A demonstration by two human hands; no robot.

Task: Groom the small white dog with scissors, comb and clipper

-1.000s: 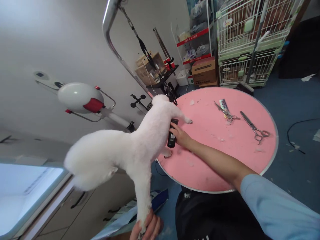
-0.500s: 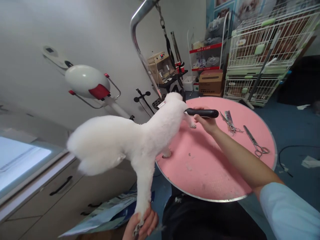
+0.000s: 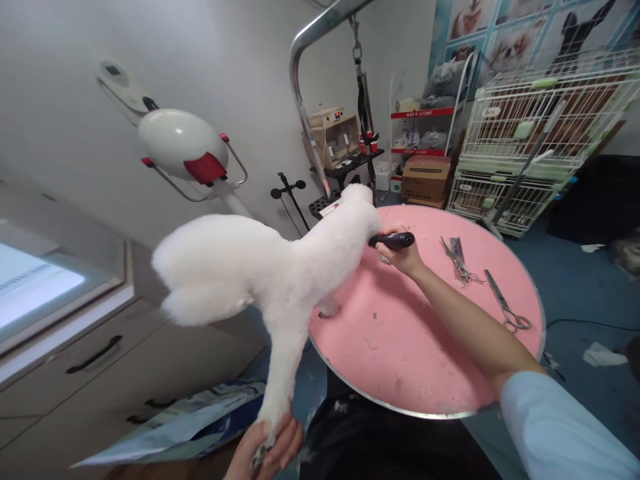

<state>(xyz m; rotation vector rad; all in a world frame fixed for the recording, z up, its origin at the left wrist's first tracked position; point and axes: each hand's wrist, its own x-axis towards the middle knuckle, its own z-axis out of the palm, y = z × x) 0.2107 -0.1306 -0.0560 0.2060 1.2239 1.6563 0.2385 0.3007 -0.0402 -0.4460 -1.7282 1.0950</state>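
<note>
A white fluffy dog [image 3: 320, 263] stands at the left rim of the round pink grooming table [image 3: 420, 347], its head away from me. My left hand [image 3: 277, 443] is closed around the dog's outstretched leg, just above the paw, low in front of the table. In my right hand [image 3: 403, 257] is a black hair clipper [image 3: 395, 241], its front end against the fur on the dog's right side near the shoulder. The fur hides the clipper's blade. Part of one paw shows behind my right hand.
Two pairs of scissors [image 3: 506, 303] and a comb [image 3: 457, 253] lie on the table's right side. A metal grooming arm [image 3: 300, 87] with a hanging strap rises behind the dog. Wire cages [image 3: 530, 133] stand at the back right, drawers [image 3: 95, 373] at the left.
The view has shifted slightly. My right hand has moved the clipper a little down along the dog's side, and its handle now points more toward me. My left hand keeps its hold on the leg.
</note>
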